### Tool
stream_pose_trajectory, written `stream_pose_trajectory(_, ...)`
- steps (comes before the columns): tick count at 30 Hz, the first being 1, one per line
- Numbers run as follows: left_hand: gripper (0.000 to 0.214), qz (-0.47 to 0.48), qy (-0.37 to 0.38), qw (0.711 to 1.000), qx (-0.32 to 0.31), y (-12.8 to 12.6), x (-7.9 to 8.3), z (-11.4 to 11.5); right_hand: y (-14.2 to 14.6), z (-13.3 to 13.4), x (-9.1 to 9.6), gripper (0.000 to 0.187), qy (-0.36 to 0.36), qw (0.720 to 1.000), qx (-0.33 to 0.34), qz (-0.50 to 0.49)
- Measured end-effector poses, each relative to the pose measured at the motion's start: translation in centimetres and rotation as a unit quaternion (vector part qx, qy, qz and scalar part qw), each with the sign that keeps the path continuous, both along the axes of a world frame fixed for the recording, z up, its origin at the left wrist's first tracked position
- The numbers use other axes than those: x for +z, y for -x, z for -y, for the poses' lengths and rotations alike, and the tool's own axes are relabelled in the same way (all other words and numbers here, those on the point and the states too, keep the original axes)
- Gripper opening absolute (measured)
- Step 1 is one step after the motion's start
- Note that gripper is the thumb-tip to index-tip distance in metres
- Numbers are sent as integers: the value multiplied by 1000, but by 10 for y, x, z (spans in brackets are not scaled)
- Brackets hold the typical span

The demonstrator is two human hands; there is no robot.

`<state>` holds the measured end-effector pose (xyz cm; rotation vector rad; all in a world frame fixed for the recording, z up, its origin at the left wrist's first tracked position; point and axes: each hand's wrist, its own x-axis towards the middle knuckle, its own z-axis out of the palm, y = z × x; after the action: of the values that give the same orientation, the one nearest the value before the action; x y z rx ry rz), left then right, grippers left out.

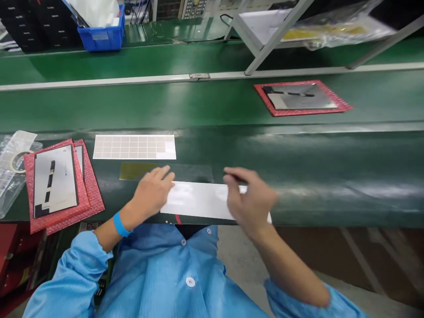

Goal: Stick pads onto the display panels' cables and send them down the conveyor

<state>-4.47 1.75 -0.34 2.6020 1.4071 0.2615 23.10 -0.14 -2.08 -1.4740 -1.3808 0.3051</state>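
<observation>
A blank white strip [198,199] lies along the near edge of the green bench. My left hand [153,191] rests at its left end, fingers stretched and a little spread, with fingertips by the strip's upper corner. Over the strip's right part is my right hand [250,198], slightly blurred, its fingers closed around a slim dark object [239,179] that they mostly hide. Beyond my left hand lies a sheet of small pale labels [132,147], with blank places at its right end. Between them is a yellowish translucent strip [137,171], partly covered by my left fingers.
At left, flat display panels [56,181] lie on red bubble bags [94,198], beside a tape roll [19,162] and clear plastic. Another panel [301,96] on a red bag lies at far right. A blue bin [101,37] and a metal rack [278,37] stand behind.
</observation>
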Motion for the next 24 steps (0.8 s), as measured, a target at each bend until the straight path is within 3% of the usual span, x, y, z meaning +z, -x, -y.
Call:
stream_pose_trajectory(2, 37, -8, 1, 999, 36, 24, 0, -15, 11, 42, -14, 13, 19, 996, 53, 71)
stream_pose_trajectory(4, 42, -11, 5, 998, 56, 43, -4, -22, 15, 71, -29, 31, 21, 977, 105, 185)
stream_pose_trajectory(8, 41, -1, 5, 997, 72, 59, -14, -23, 10, 95, -45, 53, -38, 883, 185, 429)
stream_pose_trajectory(10, 38, 8, 1, 997, 77, 60, -17, -25, 7, 99, -45, 54, -49, 868, 201, 452)
stream_pose_trajectory(18, 25, 32, -5, 995, 91, 53, -18, -33, 15, 94, -36, 48, -76, 851, 238, 461)
stream_pose_trajectory(24, 45, 22, -21, 994, 106, 67, -12, -22, 24, 71, -31, 45, -97, 832, 286, 465)
